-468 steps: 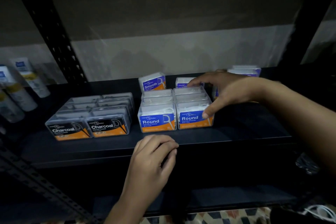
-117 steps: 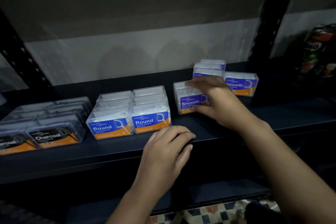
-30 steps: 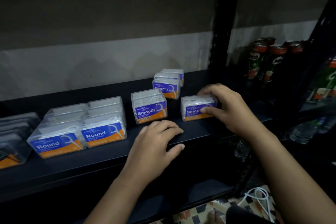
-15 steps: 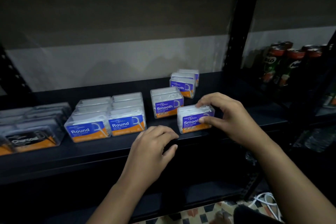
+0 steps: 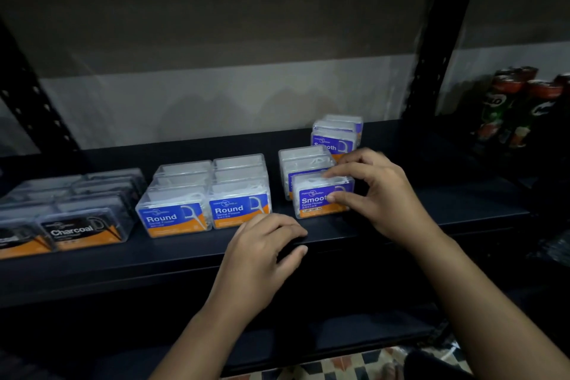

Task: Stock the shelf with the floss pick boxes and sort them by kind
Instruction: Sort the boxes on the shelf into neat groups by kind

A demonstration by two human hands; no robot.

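On the black shelf (image 5: 185,256) my right hand (image 5: 379,191) grips a clear Smooth floss pick box (image 5: 314,197), fingers on its top and thumb on its purple label. It stands right in front of another Smooth box (image 5: 300,160). Two or more Smooth boxes (image 5: 336,133) are lined up farther back right. Left of these sit two rows of blue-labelled Round boxes (image 5: 206,197), and at the far left the black-labelled Charcoal boxes (image 5: 74,210). My left hand (image 5: 262,256) rests on the shelf's front edge, fingers curled over it, thumb below.
A black perforated upright (image 5: 431,49) bounds the shelf at the right. Beyond it stand dark drink cans (image 5: 509,105) with red tops. Another upright (image 5: 27,86) rises at the left. A grey wall closes the back. A lower shelf and patterned floor show below.
My right hand has slid the Smooth box left, from beside the other front Smooth box to directly in front of it. My left hand stays on the shelf edge.
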